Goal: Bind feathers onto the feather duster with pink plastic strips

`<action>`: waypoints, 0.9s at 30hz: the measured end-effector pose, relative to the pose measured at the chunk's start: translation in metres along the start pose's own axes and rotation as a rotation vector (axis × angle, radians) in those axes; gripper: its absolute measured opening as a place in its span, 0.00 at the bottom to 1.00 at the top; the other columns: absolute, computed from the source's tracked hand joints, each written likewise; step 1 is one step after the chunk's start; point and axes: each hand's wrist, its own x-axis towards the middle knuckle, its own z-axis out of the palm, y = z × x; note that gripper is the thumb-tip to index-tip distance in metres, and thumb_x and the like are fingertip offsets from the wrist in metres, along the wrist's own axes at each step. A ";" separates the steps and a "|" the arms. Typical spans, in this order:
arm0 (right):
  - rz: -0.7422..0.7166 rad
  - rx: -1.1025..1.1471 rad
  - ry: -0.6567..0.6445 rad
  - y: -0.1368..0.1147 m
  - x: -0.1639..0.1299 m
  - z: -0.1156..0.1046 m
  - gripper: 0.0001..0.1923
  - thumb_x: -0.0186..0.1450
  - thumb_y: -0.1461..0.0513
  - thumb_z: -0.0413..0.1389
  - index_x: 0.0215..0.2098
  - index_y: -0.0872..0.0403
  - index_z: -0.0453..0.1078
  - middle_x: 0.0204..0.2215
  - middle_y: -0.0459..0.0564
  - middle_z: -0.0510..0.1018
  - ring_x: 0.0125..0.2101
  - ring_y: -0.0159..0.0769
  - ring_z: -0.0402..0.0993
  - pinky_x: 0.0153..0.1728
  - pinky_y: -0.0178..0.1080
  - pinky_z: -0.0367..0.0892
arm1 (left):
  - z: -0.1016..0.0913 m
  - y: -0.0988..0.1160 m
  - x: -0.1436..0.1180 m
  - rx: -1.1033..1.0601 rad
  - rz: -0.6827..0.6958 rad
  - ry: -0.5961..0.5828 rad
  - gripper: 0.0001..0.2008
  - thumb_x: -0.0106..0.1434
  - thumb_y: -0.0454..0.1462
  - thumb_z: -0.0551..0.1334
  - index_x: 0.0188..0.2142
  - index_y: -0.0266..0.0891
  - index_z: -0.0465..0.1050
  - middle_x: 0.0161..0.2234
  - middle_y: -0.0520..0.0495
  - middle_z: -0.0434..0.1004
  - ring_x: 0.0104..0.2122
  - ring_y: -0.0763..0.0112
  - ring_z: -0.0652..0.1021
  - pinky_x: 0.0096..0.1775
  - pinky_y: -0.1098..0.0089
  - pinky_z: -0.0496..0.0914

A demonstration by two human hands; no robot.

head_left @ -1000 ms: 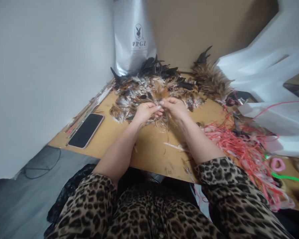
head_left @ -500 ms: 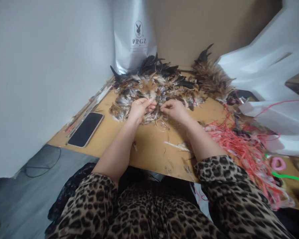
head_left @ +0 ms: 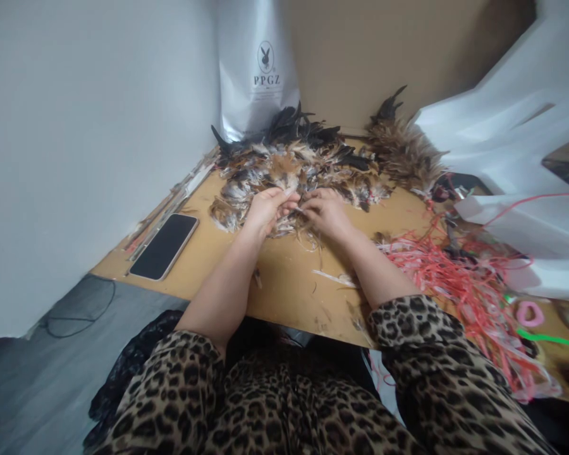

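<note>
A broad heap of brown, white and black feathers (head_left: 251, 170) lies on the tan tabletop. At its near edge my left hand (head_left: 272, 207) is closed in a pinch, thumb uppermost, on what looks like a feather. My right hand (head_left: 327, 213) faces it with bent fingers closed at the tips. A thin pale end shows between the two sets of fingertips, most likely a quill. Fingers cover most of the held piece. Loose pale quills (head_left: 334, 278) lie on the table below my right wrist.
A dark-screened phone (head_left: 164, 246) lies at the left. Behind the heap stands a silvery bag (head_left: 260, 95). To the right are a brown feather bundle (head_left: 405, 151), tangled red strings (head_left: 459, 278), white bags (head_left: 507, 139) and a pink ring (head_left: 530, 313). A pale wall (head_left: 99, 126) borders the left side.
My right hand has moved slightly left, its fingertips now closer to those of my left hand. The left hand stays almost in place, and the heap looks the same.
</note>
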 end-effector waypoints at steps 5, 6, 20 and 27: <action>0.321 0.640 0.015 -0.003 0.009 -0.021 0.09 0.52 0.58 0.60 0.28 0.55 0.73 0.25 0.47 0.76 0.27 0.33 0.69 0.33 0.37 0.63 | -0.004 0.003 0.002 -0.041 0.007 -0.013 0.09 0.54 0.36 0.66 0.26 0.33 0.68 0.32 0.47 0.79 0.24 0.82 0.76 0.23 0.83 0.64; 0.369 0.746 0.004 -0.005 0.009 -0.025 0.10 0.50 0.57 0.62 0.27 0.56 0.73 0.23 0.47 0.76 0.26 0.32 0.69 0.32 0.36 0.63 | -0.004 0.004 0.002 -0.047 0.012 -0.014 0.09 0.54 0.36 0.67 0.26 0.34 0.68 0.34 0.46 0.79 0.24 0.82 0.76 0.23 0.83 0.65; 0.342 0.580 -0.131 -0.009 0.009 -0.054 0.13 0.49 0.56 0.62 0.27 0.58 0.74 0.19 0.44 0.73 0.21 0.27 0.62 0.25 0.32 0.57 | 0.002 0.002 -0.005 0.196 0.041 -0.103 0.10 0.52 0.38 0.67 0.27 0.30 0.72 0.34 0.39 0.80 0.24 0.77 0.77 0.23 0.80 0.67; 0.276 0.444 -0.145 -0.015 0.010 -0.056 0.11 0.51 0.56 0.60 0.26 0.57 0.74 0.19 0.45 0.73 0.20 0.27 0.61 0.25 0.33 0.57 | 0.003 -0.002 -0.007 0.285 -0.033 -0.183 0.09 0.54 0.36 0.67 0.26 0.30 0.72 0.31 0.40 0.80 0.24 0.76 0.78 0.24 0.79 0.68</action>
